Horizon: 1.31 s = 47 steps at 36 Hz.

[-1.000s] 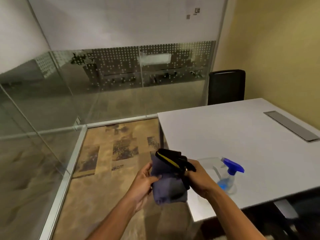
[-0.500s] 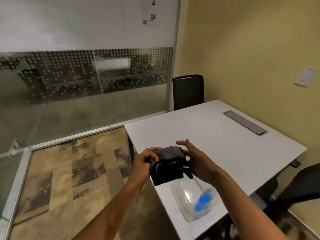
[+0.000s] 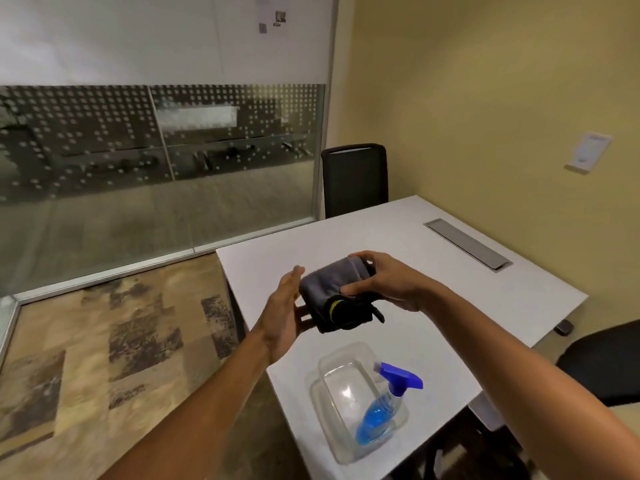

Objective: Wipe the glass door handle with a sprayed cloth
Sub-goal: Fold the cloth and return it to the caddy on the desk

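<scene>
A folded grey cloth [image 3: 327,284] with a black and yellow edge is held above the white table [image 3: 398,237]. My right hand [image 3: 384,280] grips it from the top and right. My left hand [image 3: 284,313] lies flat against its left side and underneath, fingers straight. A spray bottle [image 3: 384,407] with blue liquid and a blue trigger head lies tilted inside a clear plastic tray [image 3: 332,403] on the table's near corner, below the hands. No door handle is in view.
A glass partition [image 3: 156,161] with a dotted film fills the left and back. A black chair [image 3: 353,178] stands at the table's far end, another chair [image 3: 602,362] at the right. A metal cable slot [image 3: 467,244] is set in the tabletop. Patterned carpet covers the floor.
The view has swung right and down over the table. The cloth has been turned and folded tighter; my right hand now grips it from above, my left hand has flattened against its side.
</scene>
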Motion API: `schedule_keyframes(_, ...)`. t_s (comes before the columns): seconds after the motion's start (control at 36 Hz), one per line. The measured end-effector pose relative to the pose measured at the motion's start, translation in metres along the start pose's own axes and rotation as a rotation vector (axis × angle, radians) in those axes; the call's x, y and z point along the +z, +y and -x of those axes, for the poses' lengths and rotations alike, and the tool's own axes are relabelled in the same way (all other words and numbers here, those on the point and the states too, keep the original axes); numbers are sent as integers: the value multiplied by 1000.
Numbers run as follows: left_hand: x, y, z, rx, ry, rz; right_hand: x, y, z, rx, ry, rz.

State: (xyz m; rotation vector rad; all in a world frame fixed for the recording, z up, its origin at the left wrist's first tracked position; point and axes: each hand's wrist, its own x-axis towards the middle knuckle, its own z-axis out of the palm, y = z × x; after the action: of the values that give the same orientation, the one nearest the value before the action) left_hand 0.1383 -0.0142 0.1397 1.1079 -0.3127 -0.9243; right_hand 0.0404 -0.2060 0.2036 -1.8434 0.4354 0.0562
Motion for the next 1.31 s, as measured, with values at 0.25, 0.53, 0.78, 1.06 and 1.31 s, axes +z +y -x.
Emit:
schedule_keyframes(0.25, 28, -66, -48, -71, 166, -207, -44, 78, -33, 44, -36, 4)
schedule_keyframes(0.53, 26, -158, -81, -273, 491, -291, -38, 180, -74, 289, -176, -102)
schedule_keyframes(0.78, 32, -201, -98, -484, 577, -611, -20, 237, -89, 430, -163, 92)
schedule_keyframes(1.06, 26, -232, -124, -642, 708, -756, 13, 269, -102, 492, -109, 294)
schedule_keyframes(1.31, 26, -251, -134, -639, 743, -836, 35, 275, -115, 406, -149, 623)
